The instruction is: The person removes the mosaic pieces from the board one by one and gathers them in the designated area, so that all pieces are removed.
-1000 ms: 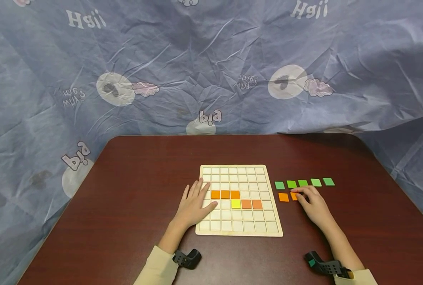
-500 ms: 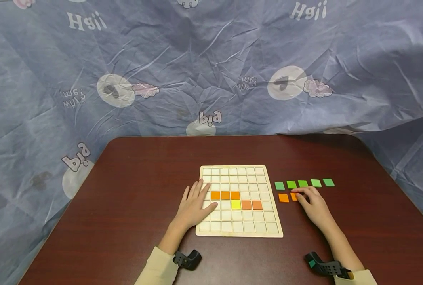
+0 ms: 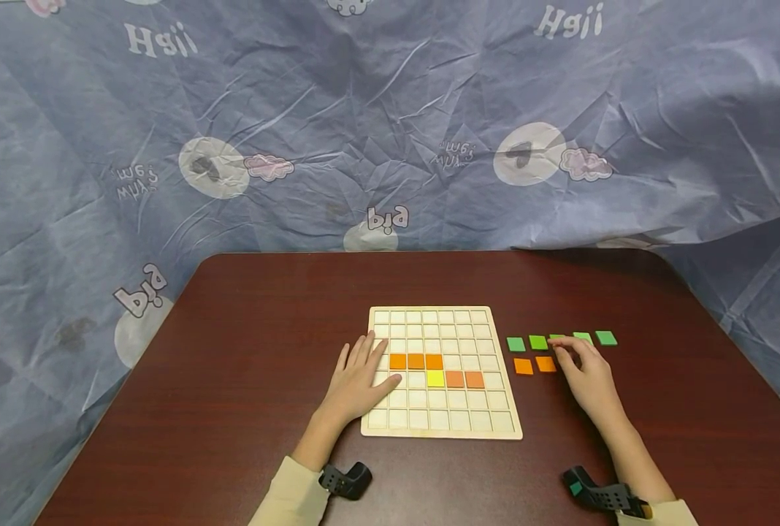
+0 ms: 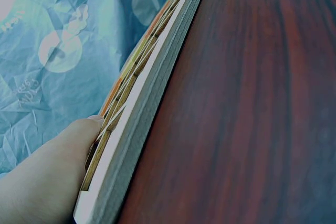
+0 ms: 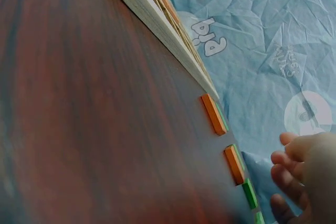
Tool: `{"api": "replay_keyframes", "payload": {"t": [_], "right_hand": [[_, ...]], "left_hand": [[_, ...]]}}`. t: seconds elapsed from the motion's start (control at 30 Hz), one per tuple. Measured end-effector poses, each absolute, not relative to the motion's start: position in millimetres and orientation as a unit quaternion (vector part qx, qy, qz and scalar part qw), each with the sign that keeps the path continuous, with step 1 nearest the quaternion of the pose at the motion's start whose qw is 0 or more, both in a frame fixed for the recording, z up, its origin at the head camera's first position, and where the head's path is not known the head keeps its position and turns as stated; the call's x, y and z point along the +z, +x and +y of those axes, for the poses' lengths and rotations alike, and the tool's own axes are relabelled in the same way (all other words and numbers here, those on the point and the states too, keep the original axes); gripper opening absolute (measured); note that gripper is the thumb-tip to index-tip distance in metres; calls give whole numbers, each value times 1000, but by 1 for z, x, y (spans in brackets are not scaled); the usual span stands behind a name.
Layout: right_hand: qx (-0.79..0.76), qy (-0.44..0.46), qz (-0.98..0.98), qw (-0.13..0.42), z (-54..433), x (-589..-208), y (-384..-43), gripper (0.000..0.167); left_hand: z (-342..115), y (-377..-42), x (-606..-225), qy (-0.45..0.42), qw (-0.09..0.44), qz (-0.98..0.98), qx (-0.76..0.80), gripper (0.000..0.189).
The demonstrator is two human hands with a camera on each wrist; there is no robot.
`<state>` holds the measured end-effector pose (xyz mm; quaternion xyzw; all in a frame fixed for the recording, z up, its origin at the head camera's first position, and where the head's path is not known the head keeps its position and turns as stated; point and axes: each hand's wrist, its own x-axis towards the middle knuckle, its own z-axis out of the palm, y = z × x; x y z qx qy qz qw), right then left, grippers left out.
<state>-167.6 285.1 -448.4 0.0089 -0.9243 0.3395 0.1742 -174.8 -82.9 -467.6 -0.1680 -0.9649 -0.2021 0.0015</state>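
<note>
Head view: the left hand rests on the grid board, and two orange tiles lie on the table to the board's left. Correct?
Not quite: the two orange tiles lie on the table to the right of the grid board, as the head view shows.

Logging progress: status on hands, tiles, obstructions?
Left hand on gridded wooden board. Right hand at green tiles, none visibly held. Two orange tiles beside board. Right hand partly hides middle green tile.

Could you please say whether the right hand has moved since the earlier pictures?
Yes; against the board in the head view, the right hand has shifted slightly rightward and forward.
</note>
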Motion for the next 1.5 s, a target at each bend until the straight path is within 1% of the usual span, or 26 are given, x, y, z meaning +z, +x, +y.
{"api": "replay_keyframes", "payload": {"t": [0.1,0.2,0.53,0.67,0.9,1.13,1.37,1.5], "right_hand": [[345,10,-921,184,279,-442,-166,25],[349,18,-920,180,268,-435,-165,24],[344,79,-927,126,221,-418,-163,20],[339,106,-928,114,200,-417,-166,19],[352,136,-921,93,166,-422,-172,19],[383,121,-913,69,145,-435,-177,17],[383,124,-911,96,139,-451,-181,11],[381,128,-911,93,139,-455,-182,12]], "left_hand": [[-83,-175,-467,-168,-1,-965,-203,70],[-83,-175,-467,-164,-5,-965,-204,71],[-82,-175,-467,-167,-1,-964,-206,71],[-82,-174,-466,-166,-2,-965,-205,71],[-82,-173,-465,-165,0,-964,-207,70],[-82,-174,-467,-161,-1,-966,-203,71],[-81,-175,-468,-160,-2,-966,-203,71],[-83,-176,-469,-158,-6,-967,-198,71]]}}
